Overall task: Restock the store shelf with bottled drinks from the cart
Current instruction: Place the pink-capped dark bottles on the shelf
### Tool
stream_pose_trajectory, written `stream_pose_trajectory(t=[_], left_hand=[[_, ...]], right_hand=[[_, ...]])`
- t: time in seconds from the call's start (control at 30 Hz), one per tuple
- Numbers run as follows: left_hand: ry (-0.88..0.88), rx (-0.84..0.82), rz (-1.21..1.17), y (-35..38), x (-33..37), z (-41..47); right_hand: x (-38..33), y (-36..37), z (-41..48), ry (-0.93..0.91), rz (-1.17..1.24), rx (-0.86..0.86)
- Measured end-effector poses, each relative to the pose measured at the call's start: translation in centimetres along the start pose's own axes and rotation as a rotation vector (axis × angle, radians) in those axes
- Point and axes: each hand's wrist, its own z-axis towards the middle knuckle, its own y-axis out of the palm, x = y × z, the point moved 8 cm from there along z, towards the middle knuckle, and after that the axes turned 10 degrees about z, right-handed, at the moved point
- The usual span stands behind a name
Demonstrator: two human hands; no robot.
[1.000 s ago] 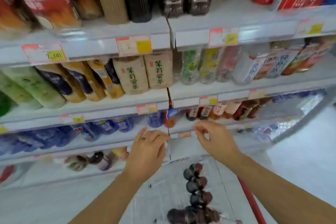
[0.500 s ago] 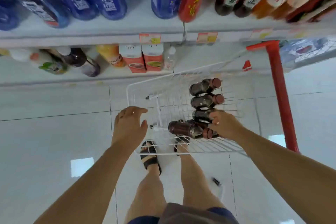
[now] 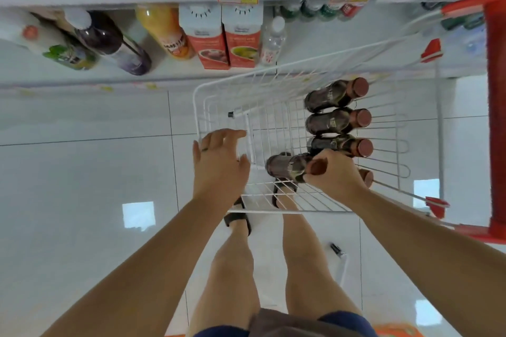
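A white wire cart basket (image 3: 219, 90) holds several dark bottled drinks with brown caps. Three bottles (image 3: 338, 120) lie side by side along its right side. My right hand (image 3: 332, 176) grips the cap end of another dark bottle (image 3: 284, 167) lying across the basket's near part. A further brown cap shows just right of that hand. My left hand (image 3: 219, 161) hovers with relaxed fingers over the basket's near left corner and holds nothing.
The bottom store shelf (image 3: 164, 73) carries large bottles, two red juice cartons (image 3: 224, 41) and a clear water bottle. Price tags hang on the shelf edge above. The cart's red frame (image 3: 497, 117) runs down the right. My sandalled feet stand under the basket on white floor tiles.
The view dropped from the shelves to the cart. My right hand went from the shelf edge down to the bottles and closed on a bottle's cap end; my left hand came to the basket corner.
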Motion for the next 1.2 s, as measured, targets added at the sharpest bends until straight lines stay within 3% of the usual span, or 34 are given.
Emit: stream_pose_trajectory(t=[0.17,0.37,0.43,0.53,0.73,1.03,1.2], left_hand=[[0.361,-0.317,-0.047,3.4,7.2,-0.7],[0.401,-0.28,-0.163,2.6,10.1,0.0],[0.366,-0.254,-0.212,2.1,10.0,0.5],[0.251,-0.208,-0.348,1.5,8.6,1.3],[0.072,-0.126,-0.449,1.2,5.8,2.2],[0.075,-0.155,-0.453,0.9,5.2,1.8],[0.144,-0.143,-0.474,-4.5,6.3,-1.0]], right_hand=[[-4.4,-4.5,-3.3,-0.107,0.163,0.079],[-4.8,-9.9,-6.4,-0.036,0.63,-0.038],[-2.8,-10.9,-5.8,0.043,0.697,-0.005],[1.3,-11.3,-4.0,0.193,0.428,0.142],[4.3,-7.0,-0.2,0.173,-0.02,0.174],[3.7,-7.0,2.4,0.05,-0.115,0.229],[-1.6,-11.3,-3.4,-0.099,-0.098,0.264]])
